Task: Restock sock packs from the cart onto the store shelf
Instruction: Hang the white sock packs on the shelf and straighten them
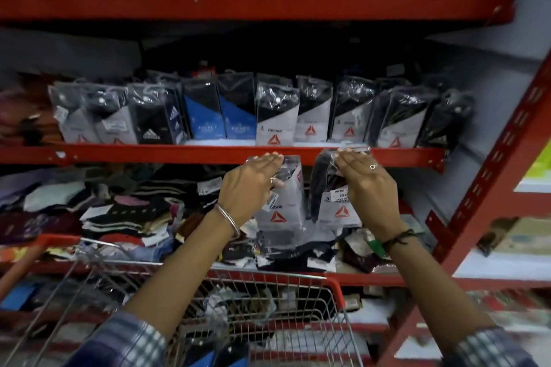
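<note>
My left hand (250, 185) grips a grey-and-black Reebok sock pack (280, 211) by its top. My right hand (366, 185) holds a second Reebok sock pack (334, 205) the same way. Both packs hang upright just below the red edge of the middle shelf (179, 155). On that shelf stands a row of sock packs (277, 113) in clear plastic: grey Reebok, black Adidas and blue Jockey ones. The wire cart (268, 301) with its red rim sits below my arms, with a few packs inside.
The lower shelf holds a loose, untidy pile of socks (128, 217). The top shelf (238, 0) carries another row of boxed packs. A red slotted upright post (492, 188) runs down the right side, with more shelves beyond it.
</note>
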The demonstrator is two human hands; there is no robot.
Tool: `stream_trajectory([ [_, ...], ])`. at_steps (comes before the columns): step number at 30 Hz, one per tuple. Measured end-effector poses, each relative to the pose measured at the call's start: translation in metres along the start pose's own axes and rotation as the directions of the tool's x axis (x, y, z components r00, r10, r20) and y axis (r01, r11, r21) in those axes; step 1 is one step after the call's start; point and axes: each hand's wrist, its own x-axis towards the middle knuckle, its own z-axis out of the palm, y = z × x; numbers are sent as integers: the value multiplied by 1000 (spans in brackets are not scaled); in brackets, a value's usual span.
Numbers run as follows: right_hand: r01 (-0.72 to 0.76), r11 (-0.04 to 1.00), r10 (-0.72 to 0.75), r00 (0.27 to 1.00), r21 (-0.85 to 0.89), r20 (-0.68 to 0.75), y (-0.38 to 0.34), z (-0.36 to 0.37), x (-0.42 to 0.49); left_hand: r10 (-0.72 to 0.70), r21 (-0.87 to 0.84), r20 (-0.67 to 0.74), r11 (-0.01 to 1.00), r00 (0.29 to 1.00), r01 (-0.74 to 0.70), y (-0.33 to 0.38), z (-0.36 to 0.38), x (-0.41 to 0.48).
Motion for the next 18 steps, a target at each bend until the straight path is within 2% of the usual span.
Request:
stream_trajectory([
  [5,-65,998,61,989,-25,-134,38,-14,29,41,3,-215,999,976,-42,6,5,45],
  [9,-93,994,79,980,-65,-181,64,-23,43,84,7,-372,996,924,-88,9,22,77],
  [13,-96,993,83,982,-73,-172,81,-23,53,164,63,-367,987,916,-151,10,44,116],
  [18,-90,993,77,982,-70,-172,86,-14,59,203,150,-276,975,940,-167,13,69,148],
])
